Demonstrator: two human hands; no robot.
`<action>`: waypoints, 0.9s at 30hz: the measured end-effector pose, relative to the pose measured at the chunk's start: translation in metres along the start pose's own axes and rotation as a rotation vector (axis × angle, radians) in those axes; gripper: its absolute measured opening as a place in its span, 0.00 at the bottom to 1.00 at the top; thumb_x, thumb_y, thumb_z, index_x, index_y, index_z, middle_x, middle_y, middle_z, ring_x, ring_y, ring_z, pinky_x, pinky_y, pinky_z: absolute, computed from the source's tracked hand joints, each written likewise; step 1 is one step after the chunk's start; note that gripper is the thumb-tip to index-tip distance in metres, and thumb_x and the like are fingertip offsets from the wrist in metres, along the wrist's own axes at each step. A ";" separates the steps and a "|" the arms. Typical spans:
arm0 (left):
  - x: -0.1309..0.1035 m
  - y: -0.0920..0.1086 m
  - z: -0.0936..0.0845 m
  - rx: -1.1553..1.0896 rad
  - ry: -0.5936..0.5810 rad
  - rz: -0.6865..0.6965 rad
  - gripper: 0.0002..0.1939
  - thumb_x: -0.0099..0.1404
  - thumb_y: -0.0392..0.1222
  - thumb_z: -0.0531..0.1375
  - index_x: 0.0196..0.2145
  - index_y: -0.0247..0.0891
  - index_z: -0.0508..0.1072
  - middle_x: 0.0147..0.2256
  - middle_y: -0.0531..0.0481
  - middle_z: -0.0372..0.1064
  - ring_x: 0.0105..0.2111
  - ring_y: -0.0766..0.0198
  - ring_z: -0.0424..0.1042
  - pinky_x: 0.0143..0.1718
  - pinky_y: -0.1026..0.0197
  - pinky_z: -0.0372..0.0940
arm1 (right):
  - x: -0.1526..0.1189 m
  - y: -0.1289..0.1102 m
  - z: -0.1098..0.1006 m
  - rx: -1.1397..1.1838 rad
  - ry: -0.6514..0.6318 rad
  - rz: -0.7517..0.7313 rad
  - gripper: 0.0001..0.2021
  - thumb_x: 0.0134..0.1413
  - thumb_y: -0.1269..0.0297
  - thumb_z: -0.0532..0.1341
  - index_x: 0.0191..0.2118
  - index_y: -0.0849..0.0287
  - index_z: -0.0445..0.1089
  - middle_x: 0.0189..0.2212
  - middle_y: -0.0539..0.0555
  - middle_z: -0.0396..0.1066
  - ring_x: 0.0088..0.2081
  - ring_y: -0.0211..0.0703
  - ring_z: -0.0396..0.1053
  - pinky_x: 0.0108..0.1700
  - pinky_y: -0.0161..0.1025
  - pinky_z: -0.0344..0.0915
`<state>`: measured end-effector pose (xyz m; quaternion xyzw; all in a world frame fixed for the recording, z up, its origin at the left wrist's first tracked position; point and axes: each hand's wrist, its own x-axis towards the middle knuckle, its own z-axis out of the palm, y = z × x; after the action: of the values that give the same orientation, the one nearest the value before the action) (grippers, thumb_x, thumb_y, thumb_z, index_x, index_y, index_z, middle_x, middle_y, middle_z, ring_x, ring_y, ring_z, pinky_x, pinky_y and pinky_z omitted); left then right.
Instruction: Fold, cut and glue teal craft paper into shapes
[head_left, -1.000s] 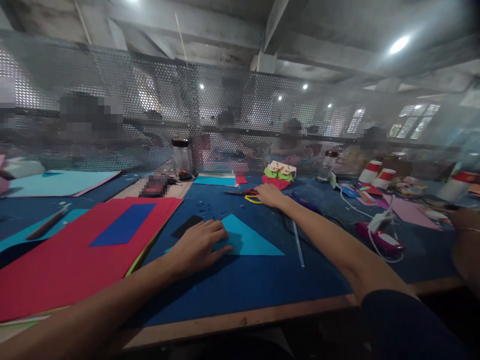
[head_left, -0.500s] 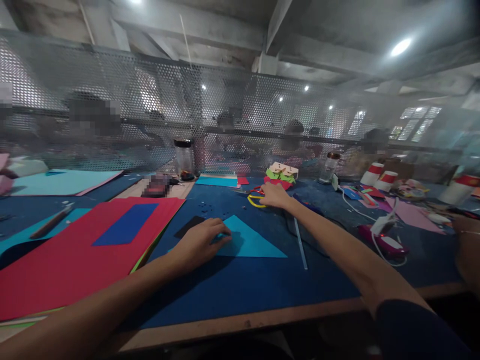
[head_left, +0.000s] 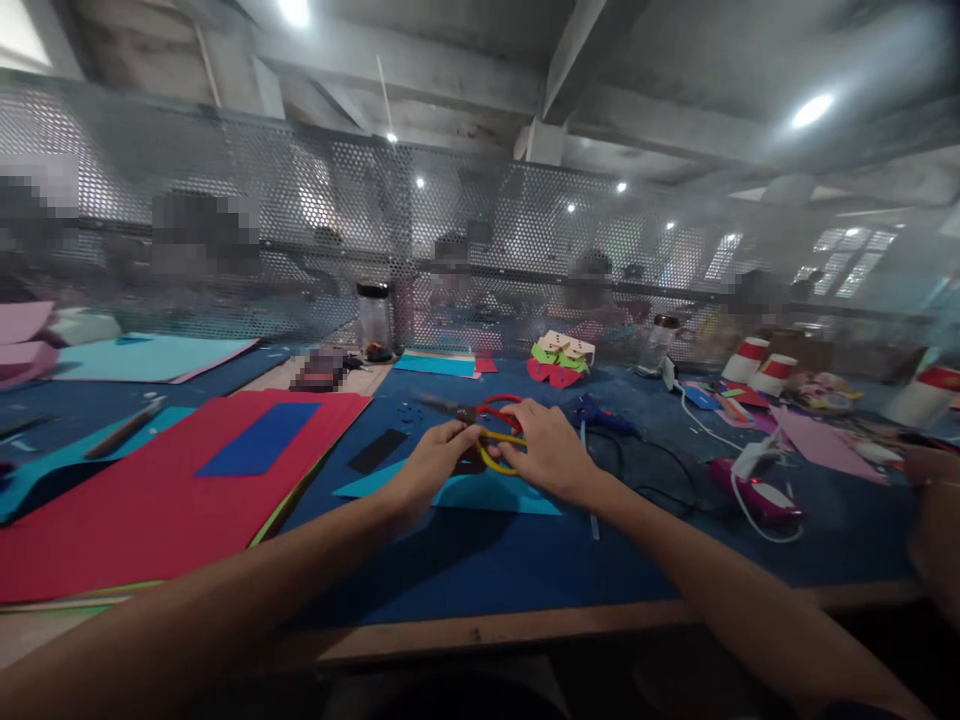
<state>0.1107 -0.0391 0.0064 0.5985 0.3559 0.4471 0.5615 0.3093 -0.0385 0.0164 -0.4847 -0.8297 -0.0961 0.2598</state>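
Note:
My right hand is closed around the red and yellow handles of a pair of scissors, whose blades point away to the left. My left hand meets it near the scissors' pivot, fingers pinched together. A small dark piece shows just under the left fingertips; whether those fingers hold it or the scissors is hard to tell. Beneath both hands lies a folded light-blue sheet of paper, partly covered. A black paper strip rests on the table left of the scissors.
Left is a stack of red sheets with a dark-blue rectangle on top. A blue glue gun, its cord and a purple device lie right. Layered paper cutouts and a jar stand near the mesh partition.
My right hand has lifted the scissors and brought them nearer, over the light-blue paper. My left hand has moved right and up to meet them, its fingers now pinched.

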 end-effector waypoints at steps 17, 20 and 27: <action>0.002 -0.007 -0.011 -0.024 0.003 0.009 0.21 0.60 0.60 0.66 0.30 0.38 0.69 0.25 0.52 0.73 0.27 0.62 0.73 0.36 0.59 0.69 | -0.001 0.000 0.011 -0.059 -0.007 -0.086 0.13 0.73 0.65 0.53 0.55 0.61 0.70 0.49 0.59 0.77 0.46 0.49 0.73 0.44 0.44 0.58; 0.002 -0.007 -0.012 -0.015 -0.002 0.009 0.22 0.61 0.60 0.66 0.29 0.38 0.69 0.25 0.52 0.73 0.27 0.63 0.72 0.36 0.59 0.69 | -0.001 0.001 0.008 -0.099 -0.015 -0.118 0.13 0.74 0.66 0.52 0.55 0.61 0.70 0.48 0.60 0.76 0.46 0.50 0.73 0.44 0.45 0.57; 0.000 -0.004 -0.015 -0.007 -0.044 0.017 0.22 0.62 0.60 0.65 0.28 0.37 0.70 0.24 0.51 0.73 0.26 0.63 0.71 0.35 0.60 0.67 | 0.002 0.006 0.004 -0.098 0.006 -0.156 0.13 0.74 0.67 0.51 0.55 0.61 0.70 0.48 0.60 0.76 0.47 0.48 0.72 0.44 0.44 0.55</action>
<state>0.0973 -0.0333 0.0015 0.6093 0.3369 0.4397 0.5673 0.3126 -0.0325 0.0132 -0.4304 -0.8584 -0.1582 0.2301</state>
